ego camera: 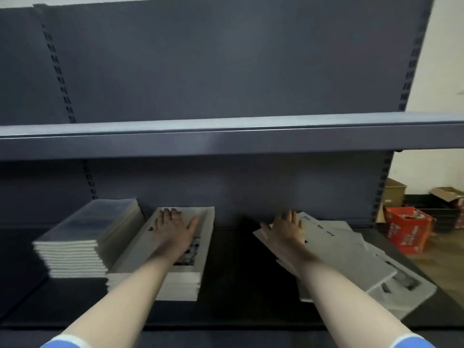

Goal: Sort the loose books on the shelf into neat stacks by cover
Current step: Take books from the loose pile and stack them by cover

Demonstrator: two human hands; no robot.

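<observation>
On the lower shelf [238, 272] a tall neat stack of blue-covered books [85, 237] stands at the left. Beside it lies a shorter stack of white-covered books [200, 247]. My left hand [173, 228] rests flat on top of that white stack, fingers straight. To the right, several loose white books [356, 262] lie spread and overlapping at an angle. My right hand [287, 228] lies flat on the far left end of that loose pile, fingers spread.
The upper shelf board [226, 136] juts out just above the hands. Past the shelf's right end, a red box [406, 232] and cardboard boxes [394, 192] sit on the wooden floor.
</observation>
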